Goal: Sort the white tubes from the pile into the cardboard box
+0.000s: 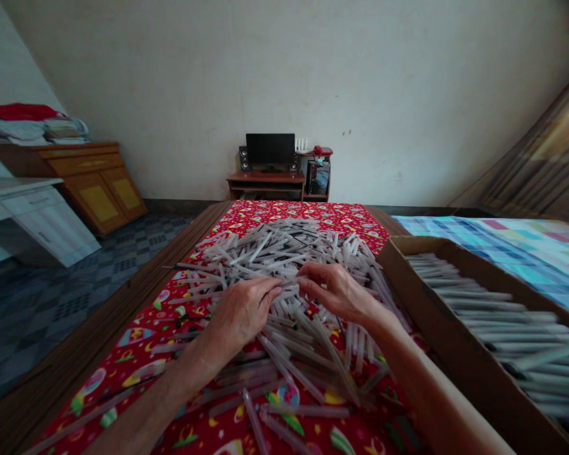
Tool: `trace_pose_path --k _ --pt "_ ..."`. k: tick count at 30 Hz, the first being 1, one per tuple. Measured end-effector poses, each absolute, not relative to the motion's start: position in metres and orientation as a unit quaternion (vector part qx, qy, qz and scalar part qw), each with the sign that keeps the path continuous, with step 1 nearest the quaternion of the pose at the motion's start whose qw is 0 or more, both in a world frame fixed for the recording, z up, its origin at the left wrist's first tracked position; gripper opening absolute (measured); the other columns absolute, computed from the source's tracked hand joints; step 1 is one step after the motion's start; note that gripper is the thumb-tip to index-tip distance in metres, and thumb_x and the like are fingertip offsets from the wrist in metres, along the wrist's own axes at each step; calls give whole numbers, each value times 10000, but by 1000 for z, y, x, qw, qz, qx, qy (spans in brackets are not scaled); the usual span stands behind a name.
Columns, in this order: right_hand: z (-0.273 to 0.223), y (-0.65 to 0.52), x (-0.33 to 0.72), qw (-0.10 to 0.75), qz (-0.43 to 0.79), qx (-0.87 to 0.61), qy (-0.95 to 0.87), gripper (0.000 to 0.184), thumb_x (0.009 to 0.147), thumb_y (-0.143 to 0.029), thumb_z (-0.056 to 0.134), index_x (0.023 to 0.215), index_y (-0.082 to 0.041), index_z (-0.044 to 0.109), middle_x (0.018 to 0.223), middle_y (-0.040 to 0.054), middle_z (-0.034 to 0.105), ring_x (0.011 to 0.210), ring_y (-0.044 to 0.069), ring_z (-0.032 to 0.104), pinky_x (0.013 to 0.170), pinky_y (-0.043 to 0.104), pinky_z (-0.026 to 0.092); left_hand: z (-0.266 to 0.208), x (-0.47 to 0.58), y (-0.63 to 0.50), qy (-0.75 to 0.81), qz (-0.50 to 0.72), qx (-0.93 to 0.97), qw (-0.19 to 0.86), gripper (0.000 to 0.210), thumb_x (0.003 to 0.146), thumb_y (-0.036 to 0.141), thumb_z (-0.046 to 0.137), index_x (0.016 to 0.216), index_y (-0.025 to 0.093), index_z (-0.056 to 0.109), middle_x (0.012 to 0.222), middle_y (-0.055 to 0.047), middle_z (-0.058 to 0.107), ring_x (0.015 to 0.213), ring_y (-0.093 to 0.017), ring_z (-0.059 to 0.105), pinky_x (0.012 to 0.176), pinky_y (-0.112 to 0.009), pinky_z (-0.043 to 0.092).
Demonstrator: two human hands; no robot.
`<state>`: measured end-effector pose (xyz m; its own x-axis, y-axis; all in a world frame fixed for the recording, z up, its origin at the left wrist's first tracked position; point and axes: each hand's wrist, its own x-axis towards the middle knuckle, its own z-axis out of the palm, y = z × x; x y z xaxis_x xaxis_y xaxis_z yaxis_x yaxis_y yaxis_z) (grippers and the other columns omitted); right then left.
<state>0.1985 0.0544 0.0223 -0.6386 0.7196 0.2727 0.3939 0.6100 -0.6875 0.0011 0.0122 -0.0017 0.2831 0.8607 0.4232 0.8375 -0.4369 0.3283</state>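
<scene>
Above a heap of translucent plastic tubes (270,246), my two hands meet with their fingertips close together. My left hand (244,309) is closed in a pinch on one end of a thin plastic tube (289,283). From the other side, the bent fingers of my right hand (334,291) pinch the same tube. Some of the tube is hidden behind the fingers. Loose tubes, some with dark parts, lie below and around both hands on a red patterned cloth (137,360).
On the right stands an open cardboard box (422,335) with many tubes (497,309) laid in it. Beyond it is a checked cloth (526,246). A desk with a monitor (270,150) stands against the far wall; a wooden cabinet (99,189) is at left.
</scene>
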Motion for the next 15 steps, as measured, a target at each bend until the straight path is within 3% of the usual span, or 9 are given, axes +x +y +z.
trace_pose_path --k 3,7,15 --pt "21 49 199 228 182 -341 -894 210 876 -227 421 701 -149 507 556 -32 462 491 56 345 496 192 243 -1 -1 11 530 250 810 11 276 865 325 437 993 237 665 938 -81 700 833 -235 654 711 -300 470" --pt "4 43 199 222 142 -361 -894 204 884 -190 364 711 -160 468 506 -59 340 447 62 216 467 227 168 -3 2 9 525 242 816 32 258 863 290 435 947 240 673 872 -77 705 772 -236 657 657 -295 456" --pt "-22 34 208 267 217 -353 -870 231 882 -186 345 651 -176 348 522 -61 277 485 68 225 490 222 192 -13 16 2 507 257 820 73 212 842 259 470 899 234 673 791 -68 691 718 -200 644 615 -253 447"
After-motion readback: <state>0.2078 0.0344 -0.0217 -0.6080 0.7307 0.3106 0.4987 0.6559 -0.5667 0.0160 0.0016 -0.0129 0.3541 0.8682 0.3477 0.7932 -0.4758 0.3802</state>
